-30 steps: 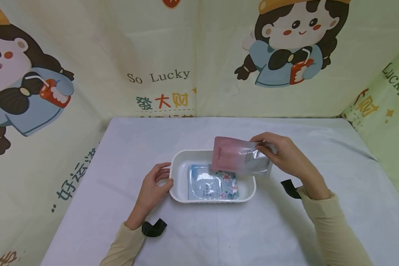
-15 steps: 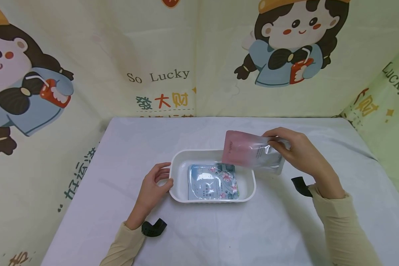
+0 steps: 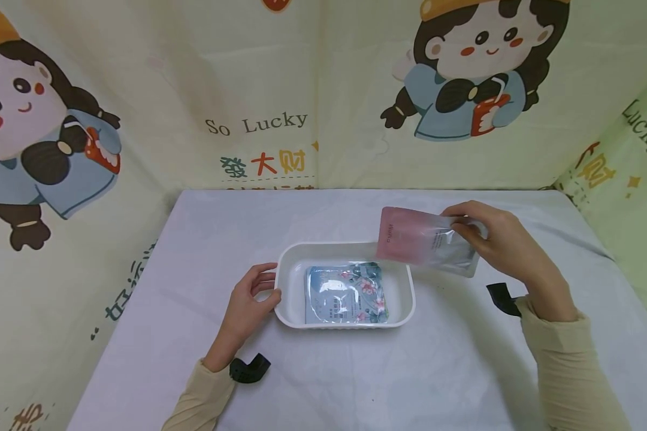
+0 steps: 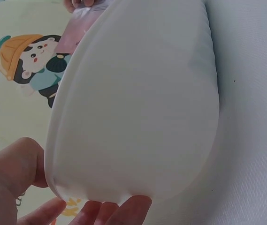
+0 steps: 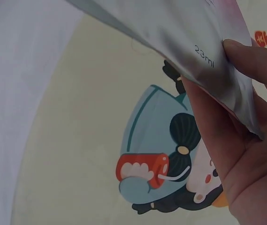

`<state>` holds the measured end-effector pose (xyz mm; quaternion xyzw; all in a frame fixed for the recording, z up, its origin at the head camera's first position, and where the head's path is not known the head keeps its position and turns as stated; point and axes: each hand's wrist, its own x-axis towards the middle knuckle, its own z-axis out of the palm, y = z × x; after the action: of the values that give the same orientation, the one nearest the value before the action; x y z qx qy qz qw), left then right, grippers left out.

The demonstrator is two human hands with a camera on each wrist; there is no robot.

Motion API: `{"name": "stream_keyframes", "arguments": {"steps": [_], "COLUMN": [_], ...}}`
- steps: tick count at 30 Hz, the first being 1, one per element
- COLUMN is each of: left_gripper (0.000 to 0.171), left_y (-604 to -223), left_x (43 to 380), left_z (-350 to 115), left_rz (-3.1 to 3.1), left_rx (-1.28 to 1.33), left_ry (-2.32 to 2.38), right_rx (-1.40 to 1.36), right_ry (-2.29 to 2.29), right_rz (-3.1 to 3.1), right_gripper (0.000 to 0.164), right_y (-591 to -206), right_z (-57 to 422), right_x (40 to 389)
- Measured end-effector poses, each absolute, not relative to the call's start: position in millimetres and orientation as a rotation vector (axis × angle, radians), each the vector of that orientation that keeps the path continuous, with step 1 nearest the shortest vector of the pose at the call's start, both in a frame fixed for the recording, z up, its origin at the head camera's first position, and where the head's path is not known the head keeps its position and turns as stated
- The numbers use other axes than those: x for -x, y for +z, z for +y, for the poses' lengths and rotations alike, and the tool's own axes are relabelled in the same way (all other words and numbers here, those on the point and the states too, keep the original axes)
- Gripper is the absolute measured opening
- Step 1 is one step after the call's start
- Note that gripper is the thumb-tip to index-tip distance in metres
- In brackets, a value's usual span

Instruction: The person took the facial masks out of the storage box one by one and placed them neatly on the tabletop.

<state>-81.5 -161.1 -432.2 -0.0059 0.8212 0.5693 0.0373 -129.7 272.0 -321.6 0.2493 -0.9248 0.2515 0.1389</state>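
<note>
My right hand (image 3: pixel 504 239) pinches a pink-and-silver sheet mask packet (image 3: pixel 415 236) by its silver end, thumb on one face and fingers behind. The packet hangs tilted above the right end of a white plastic tray (image 3: pixel 291 263), its pink end over the far right rim. Close up in the right wrist view, the packet (image 5: pixel 171 33) is marked "23ml". Inside the tray lies a blue floral packet (image 3: pixel 345 293). At the tray's left end my left hand (image 3: pixel 253 299) holds the rim; the left wrist view has the thumb and fingertips against the tray's wall (image 4: pixel 133 108).
A white cloth (image 3: pixel 366 377) covers the table. Behind and beside it hang pale printed curtains (image 3: pixel 350 155) with cartoon figures and lettering. Black wrist mounts (image 3: pixel 250 369) jut out from both sleeves.
The right hand has moved right and slightly away from me with the pink-and-silver sheet mask packet, uncovering more of the blue packet. My left hand and the tray have stayed still.
</note>
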Motion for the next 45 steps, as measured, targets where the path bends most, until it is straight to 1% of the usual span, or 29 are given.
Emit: {"name": "stream_keyframes", "arguments": {"steps": [11,18,27,38,45], "left_gripper": [0.048,0.048,0.048,0.049,0.050], "left_y": [-432.3,-433.7,-433.9,-436.3,-438.0], "left_x": [83.0,80.2,80.1,81.7,80.5], "left_z": [-161.1,-160.1,-160.2,-159.4,-159.2], "left_rz": [2.521,2.530,2.506,2.514,2.533], "left_rx": [-0.010,0.028,-0.002,-0.011,-0.002], "left_ry": [1.773,1.743,1.785,1.775,1.759], "right_rx": [-0.631,-0.592,-0.596,-0.531,-0.541], "right_ry": [0.680,0.687,0.636,0.633,0.671], "right_rz": [-2.753,-2.813,-2.744,-2.784,-2.864], "right_gripper": [0.034,0.034,0.033,0.031,0.031], "right_y": [-316.2,-314.7,-317.7,-323.0,-331.4], "right_z": [285.1,288.4,298.3,309.8,309.6], "right_x": [131.6,134.0,137.7,139.2,143.7]}}
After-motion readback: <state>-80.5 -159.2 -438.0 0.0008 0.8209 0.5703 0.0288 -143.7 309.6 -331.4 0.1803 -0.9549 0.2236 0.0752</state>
